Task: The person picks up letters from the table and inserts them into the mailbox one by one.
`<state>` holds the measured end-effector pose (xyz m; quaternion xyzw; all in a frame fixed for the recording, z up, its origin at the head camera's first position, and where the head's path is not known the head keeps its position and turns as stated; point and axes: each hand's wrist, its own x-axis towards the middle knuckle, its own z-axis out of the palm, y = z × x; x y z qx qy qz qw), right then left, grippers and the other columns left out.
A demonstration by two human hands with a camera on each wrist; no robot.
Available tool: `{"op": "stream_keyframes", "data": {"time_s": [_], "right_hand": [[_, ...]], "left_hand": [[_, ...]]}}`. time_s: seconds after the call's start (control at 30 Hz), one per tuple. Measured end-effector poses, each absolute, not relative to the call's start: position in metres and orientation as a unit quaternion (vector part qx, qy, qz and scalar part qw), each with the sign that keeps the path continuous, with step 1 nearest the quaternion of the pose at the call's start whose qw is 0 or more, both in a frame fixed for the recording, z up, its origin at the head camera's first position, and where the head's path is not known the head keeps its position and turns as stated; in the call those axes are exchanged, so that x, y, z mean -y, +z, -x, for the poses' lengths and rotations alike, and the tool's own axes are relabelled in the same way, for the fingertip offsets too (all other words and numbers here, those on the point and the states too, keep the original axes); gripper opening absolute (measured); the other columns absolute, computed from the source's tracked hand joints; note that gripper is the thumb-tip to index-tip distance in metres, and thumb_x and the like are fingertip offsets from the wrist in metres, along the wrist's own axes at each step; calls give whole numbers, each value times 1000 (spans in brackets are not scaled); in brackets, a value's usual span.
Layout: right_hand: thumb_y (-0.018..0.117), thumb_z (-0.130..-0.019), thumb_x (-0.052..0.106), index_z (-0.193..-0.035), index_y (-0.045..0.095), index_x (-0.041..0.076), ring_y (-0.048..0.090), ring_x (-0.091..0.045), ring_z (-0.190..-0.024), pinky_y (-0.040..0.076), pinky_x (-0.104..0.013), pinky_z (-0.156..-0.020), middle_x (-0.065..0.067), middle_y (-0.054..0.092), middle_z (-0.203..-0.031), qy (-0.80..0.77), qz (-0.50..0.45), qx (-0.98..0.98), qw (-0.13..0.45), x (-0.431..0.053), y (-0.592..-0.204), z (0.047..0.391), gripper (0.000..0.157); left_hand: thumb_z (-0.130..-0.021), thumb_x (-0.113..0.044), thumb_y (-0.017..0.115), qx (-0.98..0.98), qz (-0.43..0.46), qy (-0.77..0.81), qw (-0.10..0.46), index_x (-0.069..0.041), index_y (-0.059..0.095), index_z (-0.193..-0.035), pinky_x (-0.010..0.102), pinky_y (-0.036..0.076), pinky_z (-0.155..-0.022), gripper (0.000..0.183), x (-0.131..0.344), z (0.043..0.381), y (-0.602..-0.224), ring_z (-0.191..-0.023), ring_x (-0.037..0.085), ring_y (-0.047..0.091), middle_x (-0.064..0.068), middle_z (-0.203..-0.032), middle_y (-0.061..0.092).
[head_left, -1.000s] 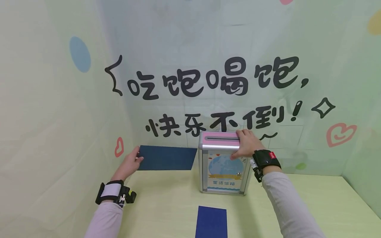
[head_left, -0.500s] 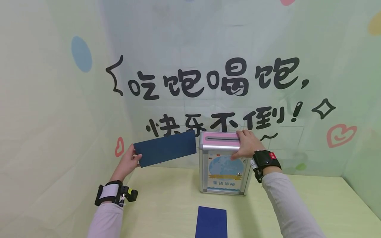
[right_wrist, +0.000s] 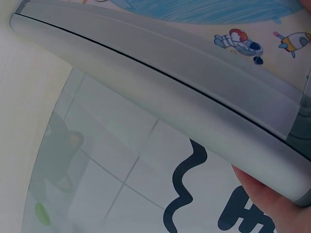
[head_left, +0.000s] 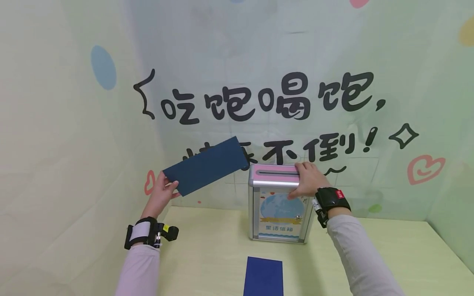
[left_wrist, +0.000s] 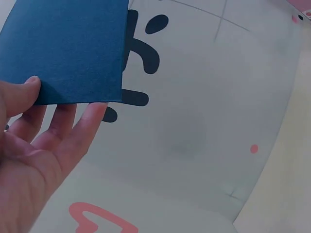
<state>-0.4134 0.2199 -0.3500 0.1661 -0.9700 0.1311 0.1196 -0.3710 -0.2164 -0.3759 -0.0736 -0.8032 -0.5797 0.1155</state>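
My left hand [head_left: 161, 195] pinches a dark blue envelope [head_left: 207, 165] by its short left edge, thumb in front and fingers behind. The envelope is raised in the air and slants up to the right, its lower right corner close to the letter box [head_left: 281, 232]. That box stands upright on the table, with a pink top holding a long slot and a printed front panel framed in silver. Its top right end is gripped by my right hand [head_left: 311, 181], thumb on the front and fingers over the top. In the left wrist view, the thumb [left_wrist: 24, 94] lies over the envelope's edge.
A second blue envelope [head_left: 263, 277] lies flat on the pale table [head_left: 200, 246] in front of the box, partly out of view. A printed backdrop [head_left: 333, 37] with large black lettering rises behind, and a side wall [head_left: 74, 164] stands close to the left arm.
My left hand has raised the envelope and turned it from level to slanting up at its right end. The right hand and the letter box have stayed in place.
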Motion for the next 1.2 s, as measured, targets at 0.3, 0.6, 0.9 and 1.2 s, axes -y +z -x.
{"op": "stream_keyframes", "data": {"time_s": [0.3,0.6,0.9,1.2], "right_hand": [[79,-48,50,-132,38,1,40,-34,-109,40,-51,-88,-21,43,-124,131,-168,970,120,-218,-349,413,106],[79,-48,50,-132,38,0,40,-35,-109,40,-51,-88,-21,43,-123,131,-168,970,119,-218,-349,412,106],[79,-47,51,-131,38,1,41,-34,-108,40,-51,-87,-20,44,-122,131,-166,969,128,-220,-351,414,106],[79,-47,51,-131,39,1,41,-35,-106,41,-50,-85,-20,44,-122,130,-163,969,129,-220,-350,412,106]], "left_hand": [[-94,-12,47,788,64,-597,137,-12,19,-140,38,46,-84,54,214,379,-359,-116,38,45,24,-132,37],[-93,-15,50,792,66,-583,171,-13,21,-140,29,48,-81,56,209,378,-337,-114,34,48,20,-134,40],[-92,-16,50,773,96,-600,184,-12,21,-139,26,49,-80,55,203,388,-313,-112,31,49,19,-133,41],[-93,-15,48,777,119,-588,187,-12,18,-141,39,46,-85,57,195,390,-281,-114,36,48,20,-137,37]]}}
